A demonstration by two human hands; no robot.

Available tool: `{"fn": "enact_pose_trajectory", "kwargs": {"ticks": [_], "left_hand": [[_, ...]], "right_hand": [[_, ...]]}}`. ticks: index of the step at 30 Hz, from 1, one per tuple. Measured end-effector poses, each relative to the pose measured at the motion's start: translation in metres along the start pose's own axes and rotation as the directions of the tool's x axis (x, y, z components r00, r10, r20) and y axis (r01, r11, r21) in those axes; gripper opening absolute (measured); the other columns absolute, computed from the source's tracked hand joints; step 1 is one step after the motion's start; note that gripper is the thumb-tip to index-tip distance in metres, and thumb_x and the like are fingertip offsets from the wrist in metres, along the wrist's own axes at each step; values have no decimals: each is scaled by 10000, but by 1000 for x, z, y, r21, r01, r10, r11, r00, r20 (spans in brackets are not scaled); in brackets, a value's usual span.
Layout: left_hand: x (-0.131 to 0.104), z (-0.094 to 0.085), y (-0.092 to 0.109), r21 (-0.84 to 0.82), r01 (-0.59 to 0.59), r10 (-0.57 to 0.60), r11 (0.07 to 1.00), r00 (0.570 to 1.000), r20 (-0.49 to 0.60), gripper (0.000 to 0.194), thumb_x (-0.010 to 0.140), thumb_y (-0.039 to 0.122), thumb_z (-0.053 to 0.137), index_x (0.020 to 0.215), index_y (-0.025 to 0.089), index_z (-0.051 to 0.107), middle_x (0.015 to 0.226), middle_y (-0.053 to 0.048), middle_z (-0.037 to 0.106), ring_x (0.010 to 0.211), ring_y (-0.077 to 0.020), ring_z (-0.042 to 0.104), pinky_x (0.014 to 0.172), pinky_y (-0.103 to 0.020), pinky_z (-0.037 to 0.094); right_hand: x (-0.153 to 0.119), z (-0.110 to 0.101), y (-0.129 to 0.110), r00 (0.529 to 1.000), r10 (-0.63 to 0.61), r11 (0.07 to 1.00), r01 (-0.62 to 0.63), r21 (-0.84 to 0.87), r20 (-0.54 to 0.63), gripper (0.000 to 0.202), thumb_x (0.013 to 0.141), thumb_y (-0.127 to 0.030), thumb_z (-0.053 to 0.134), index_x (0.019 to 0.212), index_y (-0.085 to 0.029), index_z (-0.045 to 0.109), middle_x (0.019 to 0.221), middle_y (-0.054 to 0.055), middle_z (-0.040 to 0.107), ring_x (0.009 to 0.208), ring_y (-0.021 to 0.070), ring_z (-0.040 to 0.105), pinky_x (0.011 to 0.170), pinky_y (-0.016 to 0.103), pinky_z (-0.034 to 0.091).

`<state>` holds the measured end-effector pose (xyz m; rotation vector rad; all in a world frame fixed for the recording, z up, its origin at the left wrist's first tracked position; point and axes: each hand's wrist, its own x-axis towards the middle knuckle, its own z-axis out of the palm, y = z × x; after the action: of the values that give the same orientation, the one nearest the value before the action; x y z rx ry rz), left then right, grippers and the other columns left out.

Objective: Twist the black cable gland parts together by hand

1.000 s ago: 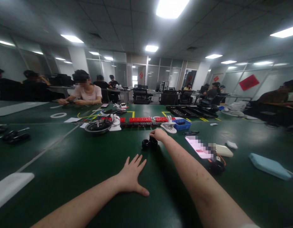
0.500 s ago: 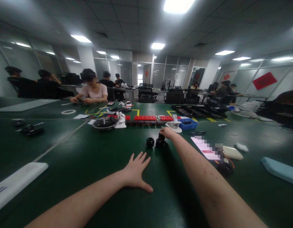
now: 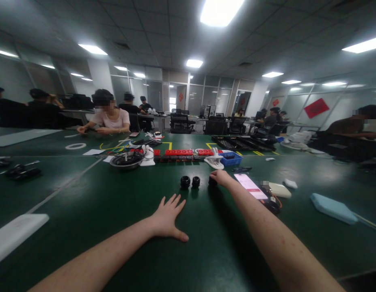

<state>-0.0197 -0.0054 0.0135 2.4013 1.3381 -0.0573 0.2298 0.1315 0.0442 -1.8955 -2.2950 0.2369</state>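
Note:
My left hand lies flat on the green tabletop, fingers spread and holding nothing. Out to the right, my right hand has its fingers closed from above around a small black round fitting, which is at the tabletop and partly covered by the fingers. Left of it stand two similar pieces, a larger black round fitting and a smaller black round fitting, both with a hollow top. These two sit close together, beyond my left fingertips. Their exact kind is too small to make out.
Behind the fittings are a blue tray, a white clamp-like stand, a row of red blocks and a round metal dish. A phone and a light-blue case lie rightward. A co-worker sits across the table.
My right hand has moved the black fitting from right beside the smaller one to a spot further right, leaving a gap. The whole view has shifted slightly. My left hand stays spread.

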Motion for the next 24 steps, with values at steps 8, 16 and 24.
{"fn": "enact_pose_trajectory", "kwargs": {"ticks": [8,16,24], "left_hand": [[-3,1,2,20,9,-9,1000,1000,-8,1091,498,785,455,1344,240,33,1428,-98,-37,1294,-312,-63,999,-574,-17],[-5,2,4,35,10,-10,999,1000,-11,1072,512,783,443,1344,247,30,1428,-90,-33,1296,-303,-59,1005,-566,-10],[-7,2,3,29,13,-12,999,1000,-7,1072,514,772,461,1345,241,41,1430,-90,-29,1295,-313,-58,1004,-567,-10]], "right_hand": [[-36,-2,1,997,-2,999,-1,42,76,253,857,-300,454,1066,-166,500,1085,61,509,910,174,527,769,358,454],[-73,-3,-5,998,-28,995,23,92,55,246,857,-305,455,1054,-166,506,1074,58,516,905,171,530,768,357,454],[-106,-1,-14,994,-105,982,102,160,9,271,851,-263,400,1002,-182,611,991,58,626,941,181,559,802,236,398]]}}
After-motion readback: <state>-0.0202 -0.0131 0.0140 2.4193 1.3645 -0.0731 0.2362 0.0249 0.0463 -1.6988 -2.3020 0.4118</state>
